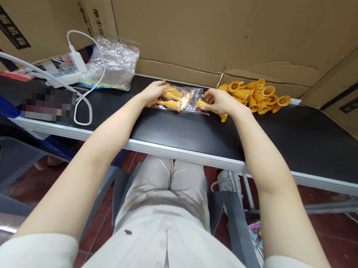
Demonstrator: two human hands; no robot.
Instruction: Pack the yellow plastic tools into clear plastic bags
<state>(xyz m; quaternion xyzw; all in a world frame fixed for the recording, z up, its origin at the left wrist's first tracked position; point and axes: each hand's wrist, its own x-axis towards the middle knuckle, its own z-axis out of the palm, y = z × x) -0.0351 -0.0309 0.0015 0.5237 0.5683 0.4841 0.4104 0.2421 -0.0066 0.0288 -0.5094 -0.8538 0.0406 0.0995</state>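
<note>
A clear plastic bag (189, 104) with a few yellow-orange plastic pieces (171, 105) inside lies flat on the black table. My left hand (154, 91) grips the bag's left end, its fingers partly hidden. At the bag's right end my right hand (218, 102) is closed around another yellow flared plastic piece (222, 117), which points down and to the right. Just behind my right hand is a heap of the same yellow pieces (263, 96), several with round cup-like ends facing me.
A stack of clear plastic bags (114, 61) lies at the back left, beside a white power strip (62, 78) and a looping white cable (90, 116). Cardboard walls (193, 26) enclose the table's back and sides. The table's pale front edge (183, 153) runs before my lap.
</note>
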